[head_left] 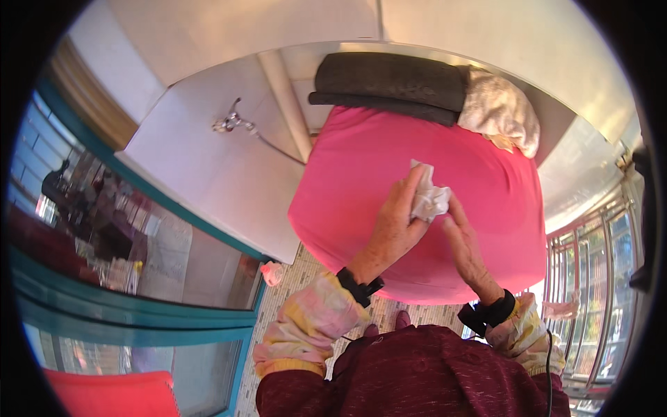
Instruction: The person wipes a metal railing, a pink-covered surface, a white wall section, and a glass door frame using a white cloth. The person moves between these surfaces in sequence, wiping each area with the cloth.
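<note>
A crumpled white tissue (429, 201) is gripped in my left hand (397, 221), between the thumb and fingers. My right hand (467, 247) is close on its right side, fingers stretched out and slightly apart. One right fingertip touches or nearly touches the tissue's right edge. Both hands are above a bulky, box-like shape draped in a bright pink cloth cover (354, 181). What stands under the cover is hidden. Black straps circle both my wrists, and patterned sleeve covers reach up my forearms.
A dark folded mat (389, 83) and a beige towel (497, 108) lie along the cover's far edge. A metal tap (233, 121) with a hose is on the left wall. Teal-framed glass (174, 257) is at the left; a metal railing (590, 278) is at the right.
</note>
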Action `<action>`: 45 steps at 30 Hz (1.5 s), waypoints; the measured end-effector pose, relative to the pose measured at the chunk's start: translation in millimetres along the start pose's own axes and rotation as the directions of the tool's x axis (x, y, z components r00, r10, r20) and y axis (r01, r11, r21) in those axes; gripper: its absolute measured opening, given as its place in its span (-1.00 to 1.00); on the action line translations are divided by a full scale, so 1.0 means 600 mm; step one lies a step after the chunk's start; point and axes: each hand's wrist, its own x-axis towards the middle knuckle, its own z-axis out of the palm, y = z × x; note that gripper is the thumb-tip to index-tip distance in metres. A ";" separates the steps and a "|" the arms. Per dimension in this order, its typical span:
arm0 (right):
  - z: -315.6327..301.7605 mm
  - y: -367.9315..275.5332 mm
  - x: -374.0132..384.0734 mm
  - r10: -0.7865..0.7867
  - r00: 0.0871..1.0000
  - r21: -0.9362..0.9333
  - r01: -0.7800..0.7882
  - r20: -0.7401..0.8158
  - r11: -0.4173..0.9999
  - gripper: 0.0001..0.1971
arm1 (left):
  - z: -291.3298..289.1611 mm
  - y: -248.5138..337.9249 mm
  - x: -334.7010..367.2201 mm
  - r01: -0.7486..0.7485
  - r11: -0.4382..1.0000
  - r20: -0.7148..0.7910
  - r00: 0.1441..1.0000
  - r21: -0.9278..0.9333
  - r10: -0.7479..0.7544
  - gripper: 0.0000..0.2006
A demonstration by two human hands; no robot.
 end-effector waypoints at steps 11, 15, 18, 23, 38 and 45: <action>-0.020 0.084 0.003 -0.164 0.985 -0.601 0.103 -0.048 0.793 -0.59 | -0.363 -0.094 -0.029 0.567 0.741 -0.480 0.793 0.360 -0.374 -0.50; -0.017 0.086 0.007 -0.163 0.984 -0.593 0.091 -0.068 0.800 -0.60 | -0.405 -0.031 -0.149 0.333 0.812 -0.441 0.708 -0.480 -0.551 -0.49; -0.016 0.088 0.004 -0.141 0.987 -0.593 0.065 -0.083 0.803 -0.60 | -0.418 -0.002 -0.224 0.085 0.624 -0.426 0.659 -0.777 -0.620 -0.52; -0.016 0.085 0.000 -0.160 0.984 -0.603 0.078 -0.083 0.794 -0.59 | -0.408 0.042 -0.297 -0.121 0.441 -0.397 0.684 -0.889 -0.613 -0.52; 0.073 0.050 -0.089 -0.498 0.849 -0.264 0.528 0.176 0.807 -0.72 | -0.309 0.048 -0.304 0.167 0.481 -0.280 0.633 -0.860 -0.721 -0.47; 0.232 -0.006 -0.070 -0.262 0.829 0.111 0.239 0.493 0.965 -0.61 | -0.368 0.046 -0.263 0.205 0.385 -0.108 0.749 -0.900 -0.653 -0.47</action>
